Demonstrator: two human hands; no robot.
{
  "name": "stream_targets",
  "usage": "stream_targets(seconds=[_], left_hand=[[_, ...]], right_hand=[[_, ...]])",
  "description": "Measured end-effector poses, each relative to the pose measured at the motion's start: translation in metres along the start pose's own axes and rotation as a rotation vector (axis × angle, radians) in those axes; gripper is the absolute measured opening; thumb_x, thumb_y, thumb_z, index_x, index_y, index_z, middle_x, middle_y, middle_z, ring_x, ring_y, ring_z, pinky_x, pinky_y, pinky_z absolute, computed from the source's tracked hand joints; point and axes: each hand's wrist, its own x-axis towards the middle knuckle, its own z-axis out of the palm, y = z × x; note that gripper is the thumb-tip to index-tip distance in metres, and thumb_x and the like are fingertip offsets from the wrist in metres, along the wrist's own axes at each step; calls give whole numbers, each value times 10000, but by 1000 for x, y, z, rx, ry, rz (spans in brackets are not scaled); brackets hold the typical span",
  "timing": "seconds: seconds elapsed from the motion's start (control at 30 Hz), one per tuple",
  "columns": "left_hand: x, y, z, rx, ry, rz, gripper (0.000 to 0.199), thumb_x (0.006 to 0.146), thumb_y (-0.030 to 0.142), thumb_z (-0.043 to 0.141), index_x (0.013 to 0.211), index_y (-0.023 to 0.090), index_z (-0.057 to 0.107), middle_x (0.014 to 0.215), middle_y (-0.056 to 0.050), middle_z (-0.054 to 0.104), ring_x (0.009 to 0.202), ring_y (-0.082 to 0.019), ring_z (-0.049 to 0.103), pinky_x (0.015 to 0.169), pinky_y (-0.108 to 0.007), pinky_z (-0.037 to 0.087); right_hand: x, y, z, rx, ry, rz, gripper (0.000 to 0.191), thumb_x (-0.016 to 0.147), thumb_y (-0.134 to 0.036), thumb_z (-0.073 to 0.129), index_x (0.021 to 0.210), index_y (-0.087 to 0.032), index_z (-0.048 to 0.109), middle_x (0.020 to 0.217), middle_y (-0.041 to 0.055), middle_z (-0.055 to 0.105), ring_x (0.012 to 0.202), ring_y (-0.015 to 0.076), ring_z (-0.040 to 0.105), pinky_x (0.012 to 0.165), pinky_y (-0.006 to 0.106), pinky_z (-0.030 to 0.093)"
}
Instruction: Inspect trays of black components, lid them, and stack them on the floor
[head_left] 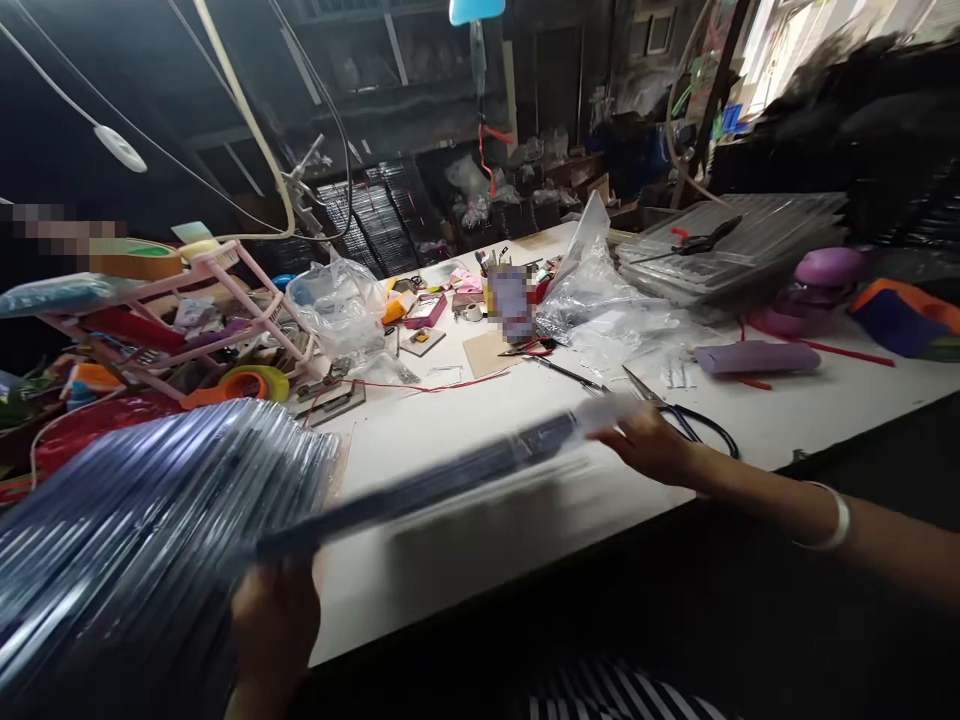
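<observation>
1. Spanning the centre of the frame, a dark strip (420, 490) has its long axis slanting from lower left to the right of centre, its shadow falling on the tabletop (409, 420) below.
2. Right hand (652, 445), right of centre: fingers pinched on the strip's pale, translucent end; the strip extends from them toward the lower left.
3. Left hand (276, 610), lower left: fingers apparently closed on the opposite end, though blur and shade obscure their exact placement; the strip extends from them toward the upper right.
4. Stack of glossy sleeves (172, 500), at the left of the frame: the left hand is clearly the nearer, overlapping its right edge in view. Whether the strip's end touches the stack cannot be told.
5. Scissors (686, 420), just beyond the right hand, lie on the tabletop, apart from the strip.
</observation>
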Motion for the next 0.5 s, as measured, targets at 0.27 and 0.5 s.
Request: stream_targets(seconds=[0.27,0.5], left_hand=[[67,17,36,305,-276,-230,575,886,531,242,622,196,628,568,-141,585,647,-345,600,624,-420,424],[44,4,59,329,-383,-302,566,854,553,307,853,130,682,528,-85,550,595,-329,596,610,-411,432]], right_hand=[[34,-12,45,-177,-209,362,402,970,-421,345,944,-121,612,726,129,707,724,267,690,636,317,472],[23,-9,62,-348,-272,438,464,964,-400,355,1218,-55,532,862,196,713,828,349,682,682,400,480]])
